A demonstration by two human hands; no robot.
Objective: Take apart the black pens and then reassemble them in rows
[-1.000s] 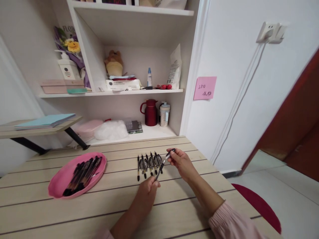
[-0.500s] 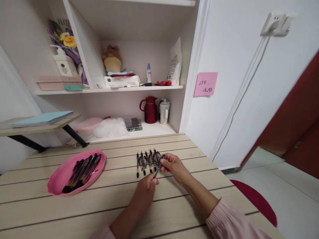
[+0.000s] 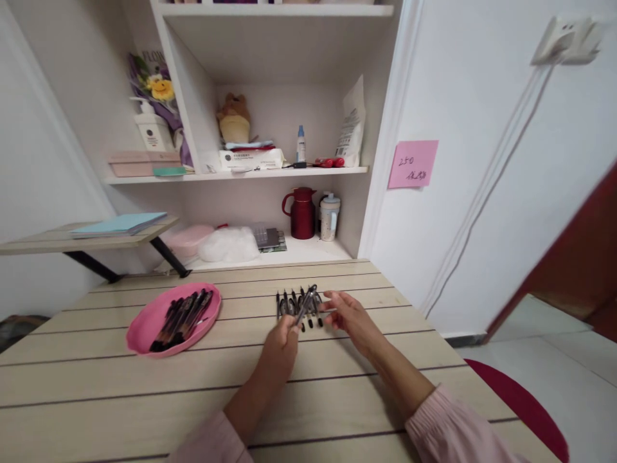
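A dark pen (image 3: 305,305) slants up from my left hand (image 3: 279,349), whose thumb and fingers pinch its lower end. Just right of the pen's upper end is my right hand (image 3: 354,325), its fingers apart and nothing seen in them. Behind and under the held pen, a row of slim black-tipped pen parts (image 3: 285,299) lies on the table, with dark caps or clips between them; my left hand and the held pen hide some of these. To the left, a pink scalloped tray (image 3: 137,334) holds several dark pens (image 3: 186,315) in a pile.
The slatted wooden table (image 3: 202,402) meets a white shelf unit at the back. On its low shelf are a red jug (image 3: 303,213), a pale cup (image 3: 330,217) and a white bag (image 3: 229,244). A small raised stand (image 3: 116,239) with blue paper is at the left.
My right hand has let go of the pen's upper end and moved slightly off to the right, fingers spreading. My left hand keeps hold of the pen. The view has shifted left.
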